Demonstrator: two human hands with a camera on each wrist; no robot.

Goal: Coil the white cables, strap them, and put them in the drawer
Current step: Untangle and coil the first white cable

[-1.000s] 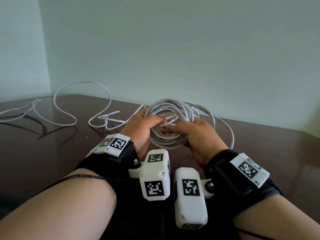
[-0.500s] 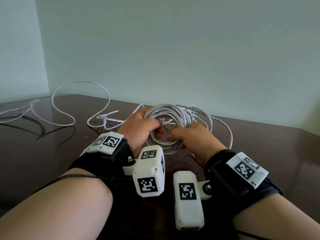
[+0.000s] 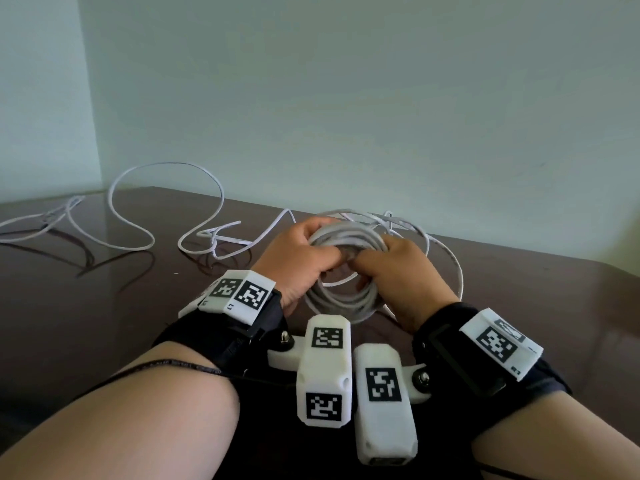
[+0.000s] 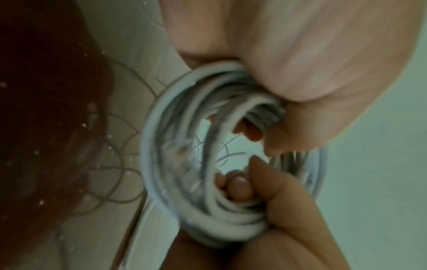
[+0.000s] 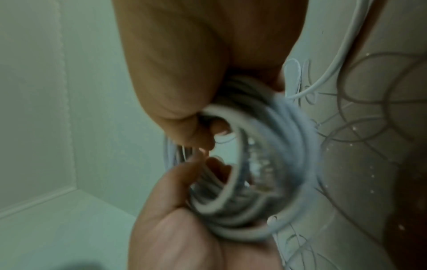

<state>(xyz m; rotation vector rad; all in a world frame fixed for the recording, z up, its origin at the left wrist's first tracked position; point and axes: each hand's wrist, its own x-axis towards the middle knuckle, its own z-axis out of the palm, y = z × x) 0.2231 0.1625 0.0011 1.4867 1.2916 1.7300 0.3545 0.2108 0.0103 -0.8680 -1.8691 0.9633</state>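
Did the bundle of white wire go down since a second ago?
Yes. The coil dropped lower against the table's back edge, nearer the tabletop.

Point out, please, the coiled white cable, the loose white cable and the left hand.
coiled white cable [image 3: 341, 301], head view, near bottom loops.
loose white cable [image 3: 138, 245], head view, bend on table.
left hand [image 3: 294, 258], head view, back of hand.

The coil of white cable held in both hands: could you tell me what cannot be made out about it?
- Head view: left hand and right hand cover the coil; any strap is hidden.
- Wrist views: blurred turns, uncountable.
- Loose cable: its far end leaves the left edge.
- No drawer in view.
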